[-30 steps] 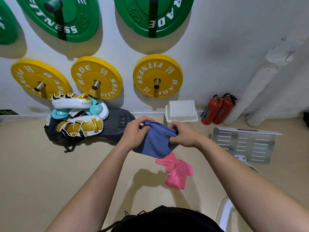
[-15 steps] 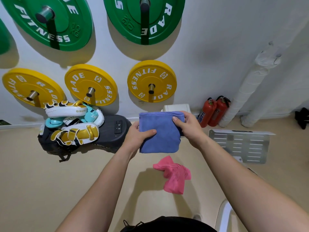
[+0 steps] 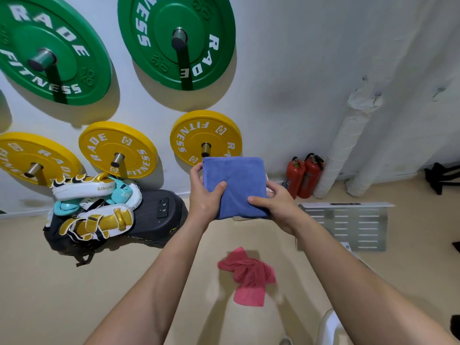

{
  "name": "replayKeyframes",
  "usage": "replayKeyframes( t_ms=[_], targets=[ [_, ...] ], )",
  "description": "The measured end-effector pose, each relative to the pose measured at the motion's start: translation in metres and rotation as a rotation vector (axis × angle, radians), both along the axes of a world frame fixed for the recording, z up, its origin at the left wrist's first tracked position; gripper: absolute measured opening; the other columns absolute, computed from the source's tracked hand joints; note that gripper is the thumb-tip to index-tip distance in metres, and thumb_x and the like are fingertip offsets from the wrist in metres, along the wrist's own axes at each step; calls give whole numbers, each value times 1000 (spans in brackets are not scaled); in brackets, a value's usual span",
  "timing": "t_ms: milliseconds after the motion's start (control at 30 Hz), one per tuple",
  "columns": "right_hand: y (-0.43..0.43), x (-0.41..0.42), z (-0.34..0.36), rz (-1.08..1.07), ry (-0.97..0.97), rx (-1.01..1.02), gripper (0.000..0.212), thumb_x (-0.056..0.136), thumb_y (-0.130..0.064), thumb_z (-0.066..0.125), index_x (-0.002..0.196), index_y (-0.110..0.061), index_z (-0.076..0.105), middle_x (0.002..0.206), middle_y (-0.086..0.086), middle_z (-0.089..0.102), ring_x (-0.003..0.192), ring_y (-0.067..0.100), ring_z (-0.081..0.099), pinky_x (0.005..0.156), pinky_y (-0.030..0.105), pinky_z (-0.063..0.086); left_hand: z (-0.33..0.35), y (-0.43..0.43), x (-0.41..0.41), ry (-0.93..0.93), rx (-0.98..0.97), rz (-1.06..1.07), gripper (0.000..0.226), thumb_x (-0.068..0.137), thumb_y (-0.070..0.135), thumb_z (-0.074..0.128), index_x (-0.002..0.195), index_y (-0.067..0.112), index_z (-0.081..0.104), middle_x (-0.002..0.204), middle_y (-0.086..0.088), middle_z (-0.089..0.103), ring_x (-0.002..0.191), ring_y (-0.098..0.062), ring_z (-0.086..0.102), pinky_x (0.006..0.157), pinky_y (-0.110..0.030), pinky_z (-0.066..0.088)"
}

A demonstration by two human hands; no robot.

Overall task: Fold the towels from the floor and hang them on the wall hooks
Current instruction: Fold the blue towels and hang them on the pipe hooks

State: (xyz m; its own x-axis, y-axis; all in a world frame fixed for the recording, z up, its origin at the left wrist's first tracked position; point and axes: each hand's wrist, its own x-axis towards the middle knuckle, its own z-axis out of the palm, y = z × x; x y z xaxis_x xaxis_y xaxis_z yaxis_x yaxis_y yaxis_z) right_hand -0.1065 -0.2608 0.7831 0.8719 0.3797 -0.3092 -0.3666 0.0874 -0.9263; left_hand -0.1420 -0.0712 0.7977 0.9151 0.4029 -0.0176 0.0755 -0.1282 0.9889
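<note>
A blue towel (image 3: 236,185), folded into a neat square, is held up in front of the wall. My left hand (image 3: 204,197) grips its left edge with the thumb across the front. My right hand (image 3: 276,205) holds its lower right corner. A pink towel (image 3: 249,275) lies crumpled on the beige floor below and between my forearms. Metal pegs stick out of the wall, one of them (image 3: 206,148) just above the blue towel, carrying a yellow weight plate (image 3: 206,135).
Green plates (image 3: 176,41) and other yellow plates (image 3: 117,148) hang on the wall. Boxing pads (image 3: 94,202) lie piled on a black case at left. Two red fire extinguishers (image 3: 303,175), white wrapped pipes (image 3: 341,148) and a slotted metal panel (image 3: 348,225) are at right.
The blue towel went from a bunched bundle to a flat folded square and has risen toward the wall. My view has tilted upward. The pink towel has not moved.
</note>
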Motion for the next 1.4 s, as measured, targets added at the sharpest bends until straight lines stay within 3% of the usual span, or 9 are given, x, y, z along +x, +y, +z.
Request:
replayKeyframes(
  t_ms=[200,333,500,600,700,967,1067,1200,1400],
  targets=[
    [-64,40,26,113,-408,-403,46,71,4,76,112,-16,67,93,11,74,82,20,70,74,38,58,-20,-42,14,250,46,-61,87,73,16,84,136,26,27,128,-6,56,105,-15,61,79,-28,52],
    [-91,63,44,312,-580,-674,47,70,-5,71,110,-29,67,97,-5,73,89,13,69,77,32,59,-11,-68,31,142,387,-104,115,62,26,89,152,32,17,148,-3,35,130,-17,42,103,-33,43],
    [-111,77,53,365,-651,-804,45,69,-9,75,106,-33,66,99,-9,71,88,11,65,78,37,57,21,-103,59,-27,727,-435,54,68,31,80,119,37,62,122,10,60,112,-11,56,95,-35,50],
    [-126,84,53,329,-664,-904,45,64,-18,83,103,-31,65,99,-7,68,91,13,62,75,31,52,23,-103,69,63,725,-402,21,75,31,81,92,28,68,86,12,69,79,-6,62,68,-28,50],
    [-142,87,48,248,-627,-1019,35,59,-34,88,85,-28,64,86,-7,67,84,15,60,72,37,53,21,-101,78,59,665,-359,19,75,31,82,84,25,66,78,10,68,74,-8,62,61,-25,49],
    [-144,88,64,295,-654,-949,47,69,-59,69,108,-32,65,103,-8,69,93,12,63,81,35,54,28,-106,111,-53,621,-644,19,79,27,78,82,24,59,78,7,65,74,-13,60,62,-29,48],
    [-138,97,71,310,-697,-1130,28,83,-53,68,89,-26,68,82,-6,67,77,16,60,67,35,49,32,-99,127,-74,616,-666,17,78,27,78,82,22,62,78,5,67,75,-14,62,65,-34,51],
    [-135,100,70,245,-668,-1250,36,86,-59,60,72,-27,51,70,-8,56,67,12,52,54,30,34,28,-95,149,-43,573,-651,16,77,30,79,82,24,65,77,5,69,75,-13,64,70,-37,55],
    [-147,117,74,74,-603,-1317,51,88,-70,46,67,-23,47,66,-5,57,66,16,56,55,31,37,34,-121,186,-60,477,-668,20,82,33,76,85,17,64,80,-3,69,79,-25,66,71,-39,56]
  ],
)
